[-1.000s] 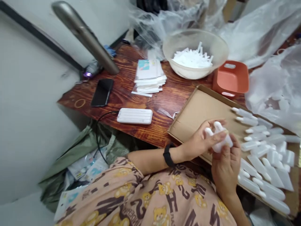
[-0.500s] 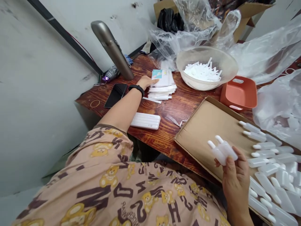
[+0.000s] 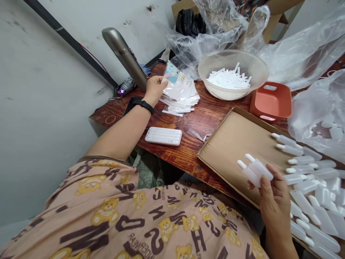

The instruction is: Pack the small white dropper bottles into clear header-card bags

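Note:
My left hand [image 3: 155, 90] pinches the edge of a clear plastic bag [image 3: 172, 80] with a printed blue and white card in it, lifted and tilted at the top of a stack of similar bags [image 3: 183, 102]. At the lower right, my right hand [image 3: 273, 192] is closed around two small translucent white bottles [image 3: 254, 172] with white caps, held side by side with the caps pointing away. More such bottles [image 3: 307, 205] lie heaped in a shallow cardboard tray [image 3: 229, 140] beneath and beside that hand.
A translucent bowl [image 3: 210, 86] of white strips stands behind the tray, beside an orange plastic basket [image 3: 272, 102]. Crumpled clear plastic [image 3: 299, 61] covers the back right. A white power bank [image 3: 164, 136], a dark phone [image 3: 130, 105] and a metallic brown cylinder [image 3: 126, 57] are on the left.
My left hand has drawn the top bag up and to the left, off the stack. My right hand still holds the two bottles in nearly the same spot.

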Action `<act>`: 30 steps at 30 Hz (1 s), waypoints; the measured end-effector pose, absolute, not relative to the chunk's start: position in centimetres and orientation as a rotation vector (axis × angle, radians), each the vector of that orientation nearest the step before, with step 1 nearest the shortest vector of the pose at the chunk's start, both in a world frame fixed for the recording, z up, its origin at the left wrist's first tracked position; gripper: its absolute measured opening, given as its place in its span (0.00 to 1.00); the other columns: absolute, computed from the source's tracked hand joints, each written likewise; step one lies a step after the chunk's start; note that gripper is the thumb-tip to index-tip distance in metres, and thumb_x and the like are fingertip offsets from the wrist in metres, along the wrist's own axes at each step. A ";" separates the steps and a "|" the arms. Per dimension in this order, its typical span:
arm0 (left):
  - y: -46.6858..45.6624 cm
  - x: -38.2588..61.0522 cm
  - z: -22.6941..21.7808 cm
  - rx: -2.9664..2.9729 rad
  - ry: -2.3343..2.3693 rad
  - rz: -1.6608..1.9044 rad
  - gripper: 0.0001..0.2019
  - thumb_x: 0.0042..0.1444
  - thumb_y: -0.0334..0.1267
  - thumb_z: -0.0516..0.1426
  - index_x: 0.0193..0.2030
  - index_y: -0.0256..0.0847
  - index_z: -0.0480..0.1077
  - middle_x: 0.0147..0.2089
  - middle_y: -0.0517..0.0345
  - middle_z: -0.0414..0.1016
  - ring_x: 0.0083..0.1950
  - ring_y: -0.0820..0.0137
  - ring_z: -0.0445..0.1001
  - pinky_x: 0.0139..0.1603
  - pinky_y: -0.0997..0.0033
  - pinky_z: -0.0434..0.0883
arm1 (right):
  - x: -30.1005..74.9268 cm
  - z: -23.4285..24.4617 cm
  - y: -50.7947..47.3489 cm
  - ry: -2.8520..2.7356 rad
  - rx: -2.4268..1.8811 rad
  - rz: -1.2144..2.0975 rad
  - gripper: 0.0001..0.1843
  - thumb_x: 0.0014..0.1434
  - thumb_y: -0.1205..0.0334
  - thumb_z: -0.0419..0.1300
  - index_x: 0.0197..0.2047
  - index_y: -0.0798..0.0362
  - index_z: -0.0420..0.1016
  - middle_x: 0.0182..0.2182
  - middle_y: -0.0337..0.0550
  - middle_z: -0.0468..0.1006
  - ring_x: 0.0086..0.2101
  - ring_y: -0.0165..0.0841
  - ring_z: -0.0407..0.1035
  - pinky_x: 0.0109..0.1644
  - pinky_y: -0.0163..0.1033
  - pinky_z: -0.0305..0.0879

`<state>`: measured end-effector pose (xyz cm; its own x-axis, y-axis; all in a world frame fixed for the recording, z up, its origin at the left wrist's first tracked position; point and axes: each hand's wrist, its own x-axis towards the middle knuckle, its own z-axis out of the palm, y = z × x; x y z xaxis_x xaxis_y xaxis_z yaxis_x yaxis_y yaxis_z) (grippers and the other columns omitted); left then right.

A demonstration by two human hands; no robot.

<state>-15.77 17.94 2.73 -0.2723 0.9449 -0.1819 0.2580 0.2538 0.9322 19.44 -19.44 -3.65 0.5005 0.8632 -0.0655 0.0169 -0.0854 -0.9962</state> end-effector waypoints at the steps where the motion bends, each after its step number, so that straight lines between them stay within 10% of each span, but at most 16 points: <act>1: 17.5 -15.5 3.3 1.124 1.671 1.105 0.15 0.71 0.33 0.61 0.62 0.42 0.76 0.57 0.54 0.85 0.59 0.65 0.79 0.61 0.67 0.76 | 19.5 -3.6 -19.5 -0.808 -1.496 0.853 0.25 0.66 0.45 0.70 0.61 0.45 0.77 0.45 0.43 0.82 0.32 0.33 0.78 0.37 0.41 0.79; 5: 13.7 -13.2 5.4 1.126 1.434 1.084 0.11 0.70 0.24 0.59 0.55 0.35 0.78 0.54 0.49 0.86 0.58 0.62 0.83 0.60 0.61 0.81 | 19.8 -3.4 -19.7 -0.801 -1.529 0.825 0.24 0.65 0.44 0.71 0.60 0.45 0.79 0.43 0.42 0.82 0.30 0.32 0.77 0.35 0.40 0.80; 13: -2.3 -0.9 6.0 0.723 0.743 1.006 0.25 0.61 0.29 0.69 0.63 0.55 0.78 0.54 0.64 0.88 0.65 0.61 0.82 0.67 0.59 0.80 | 18.5 -3.2 -18.2 -0.708 -1.424 0.735 0.22 0.68 0.47 0.69 0.61 0.45 0.76 0.45 0.40 0.81 0.31 0.28 0.77 0.37 0.36 0.79; 17: -5.3 3.8 4.3 0.629 0.632 1.086 0.10 0.60 0.32 0.72 0.43 0.48 0.79 0.44 0.67 0.88 0.53 0.70 0.85 0.55 0.74 0.82 | 17.7 -2.9 -18.1 -0.648 -1.295 0.579 0.18 0.69 0.50 0.68 0.59 0.41 0.76 0.48 0.37 0.79 0.35 0.28 0.77 0.38 0.35 0.80; 24: -6.1 6.1 1.6 0.767 0.679 1.030 0.23 0.47 0.48 0.79 0.30 0.41 0.71 0.27 0.71 0.75 0.27 0.80 0.70 0.29 0.81 0.69 | 18.1 -3.6 -19.2 -0.680 -1.323 0.424 0.19 0.68 0.51 0.70 0.59 0.42 0.77 0.50 0.40 0.80 0.41 0.32 0.78 0.45 0.38 0.81; 30: -7.2 6.0 0.4 0.924 0.645 0.934 0.22 0.53 0.50 0.77 0.29 0.41 0.70 0.28 0.69 0.77 0.32 0.79 0.75 0.35 0.82 0.73 | 18.6 -3.1 -18.9 -0.809 -1.419 0.341 0.18 0.66 0.51 0.71 0.57 0.44 0.80 0.54 0.44 0.82 0.51 0.38 0.80 0.54 0.44 0.82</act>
